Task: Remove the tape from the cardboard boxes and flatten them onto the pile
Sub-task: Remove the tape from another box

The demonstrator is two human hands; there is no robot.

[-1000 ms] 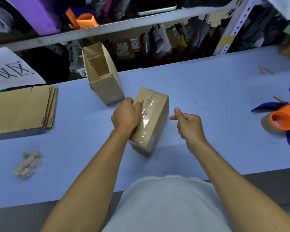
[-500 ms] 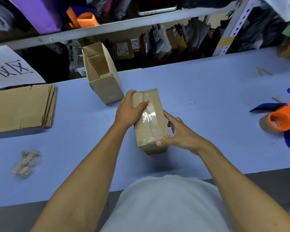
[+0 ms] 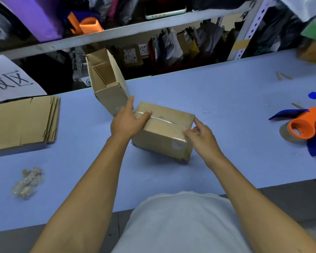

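Observation:
A closed cardboard box [image 3: 164, 132] lies on its side mid-table, clear tape [image 3: 162, 118] running along its top seam and down its right end. My left hand [image 3: 128, 121] grips the box's left end, thumb across the top on the tape. My right hand [image 3: 201, 134] is at the right top corner, fingertips on the tape end. Behind stands an open-topped box [image 3: 108, 84]. A pile of flattened cardboard [image 3: 24, 121] lies at the left.
A ball of crumpled used tape [image 3: 28, 182] lies near the front left of the blue table [image 3: 226, 99]. An orange and blue tape dispenser [image 3: 303, 126] sits at the right edge. Cluttered shelves [image 3: 153, 24] rise behind the table.
The box has been turned from lengthwise to crosswise. My right hand has shifted from its near end to the right top corner. My left hand has stayed on the box.

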